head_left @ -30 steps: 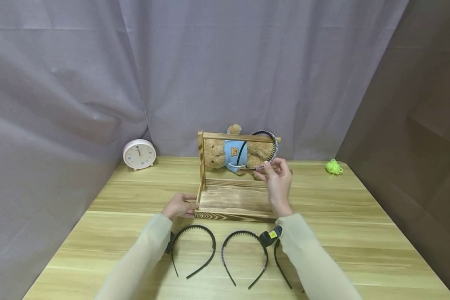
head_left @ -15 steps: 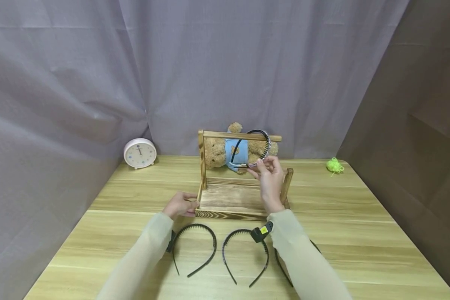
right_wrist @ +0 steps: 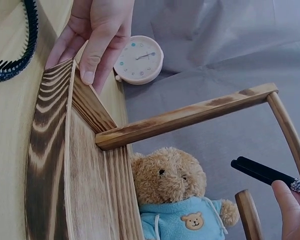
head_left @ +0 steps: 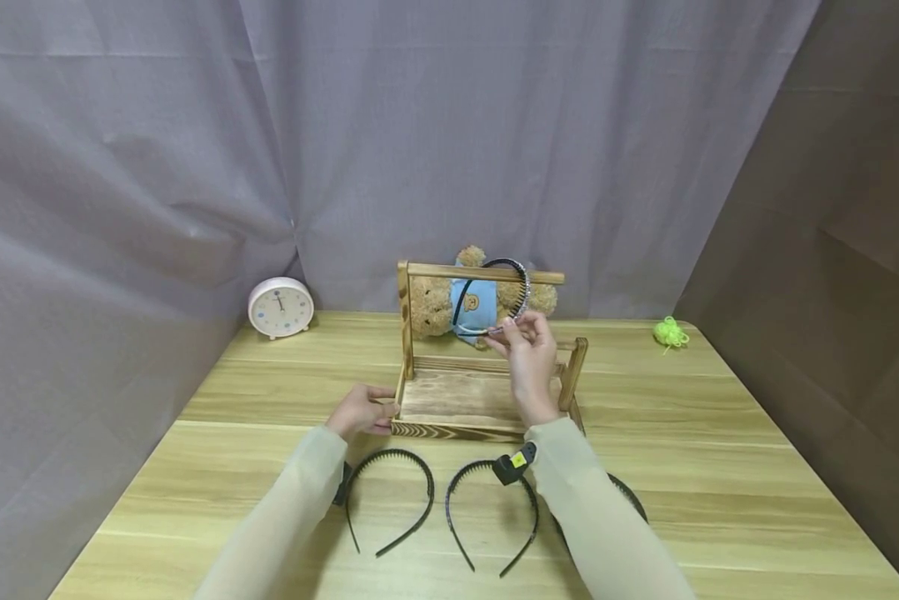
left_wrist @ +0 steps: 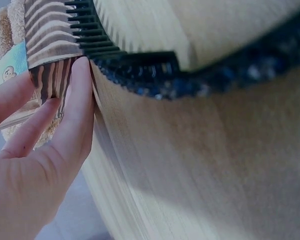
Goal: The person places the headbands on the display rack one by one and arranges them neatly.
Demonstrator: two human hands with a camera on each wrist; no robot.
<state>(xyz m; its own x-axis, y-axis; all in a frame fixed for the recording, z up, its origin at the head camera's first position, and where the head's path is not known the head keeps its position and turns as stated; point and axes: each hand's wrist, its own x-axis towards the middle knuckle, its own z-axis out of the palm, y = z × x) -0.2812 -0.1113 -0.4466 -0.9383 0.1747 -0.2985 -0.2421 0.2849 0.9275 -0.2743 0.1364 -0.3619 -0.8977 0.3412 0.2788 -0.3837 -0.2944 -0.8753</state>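
My right hand (head_left: 531, 362) pinches a dark toothed headband (head_left: 526, 287) with a glittery outer side. The headband arches around the upper bar (head_left: 449, 271) of a wooden rack (head_left: 452, 398); whether it touches the bar I cannot tell. In the right wrist view, the headband's black ends (right_wrist: 262, 172) point past the thumb. At the rack's front left corner, my left hand (head_left: 359, 410) grips the tray wall, thumb inside and fingers outside. Before the rack lie a headband (head_left: 428, 487) on the left, a glittery one (head_left: 533, 500) in the middle, and one (head_left: 631, 493) partly under my right sleeve.
Behind the rack lies a teddy bear (head_left: 473, 304) in a blue top. A white clock (head_left: 280, 307) stands at the back left, and a neon green tangle of yarn (head_left: 670, 333) sits at the back right. Grey curtains rise behind the table (head_left: 269, 500).
My right hand has shifted left with the headband along the upper bar, uncovering the rack's right post. My left hand keeps its grip at the corner.
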